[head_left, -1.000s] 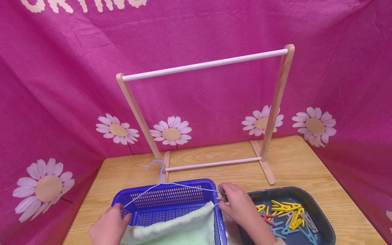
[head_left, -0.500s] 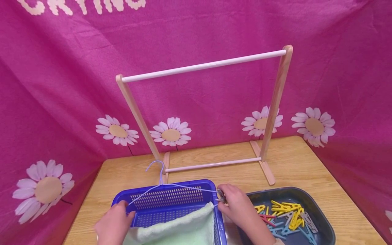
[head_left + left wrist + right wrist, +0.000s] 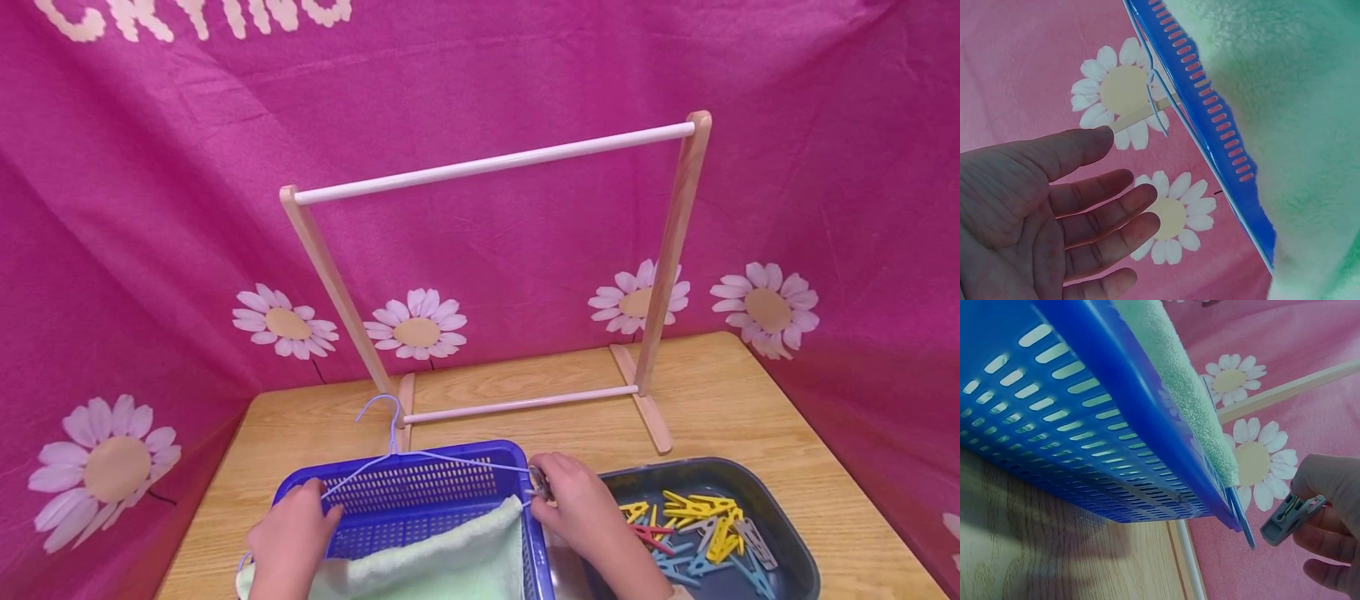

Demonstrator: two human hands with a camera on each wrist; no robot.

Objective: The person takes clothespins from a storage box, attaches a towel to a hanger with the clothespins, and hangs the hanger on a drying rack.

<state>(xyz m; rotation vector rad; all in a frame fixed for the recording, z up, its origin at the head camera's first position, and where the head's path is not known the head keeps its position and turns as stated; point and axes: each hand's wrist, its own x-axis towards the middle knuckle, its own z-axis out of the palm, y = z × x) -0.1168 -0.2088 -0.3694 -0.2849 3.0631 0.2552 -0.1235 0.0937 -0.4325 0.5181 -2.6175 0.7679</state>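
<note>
I'm at a light wood-grain table (image 3: 757,425), walled on its left, far and right sides by bright pink cloth (image 3: 480,83) printed with big white daisies (image 3: 416,332) and, at the upper left, part of some pale lettering (image 3: 281,15). A wooden rack (image 3: 495,162) with white rods stands on the far part of the tabletop. Near me sits a blue slotted basket (image 3: 513,454), and just to its right a dark basin (image 3: 798,533) holds yellow, blue, grey and red clothespins (image 3: 723,533). Across the basket lies a pale green towel (image 3: 435,558), folded over the lower bar of a thin lilac-blue hanger (image 3: 465,459), whose hook points to the far side. My left hand (image 3: 292,533) is at the hanger's left side, fingers loosely extended and spread, holding nothing. My right hand (image 3: 581,500) pinches a grey clothespin (image 3: 1288,519) beside the hanger's right end, apart from the towel.
</note>
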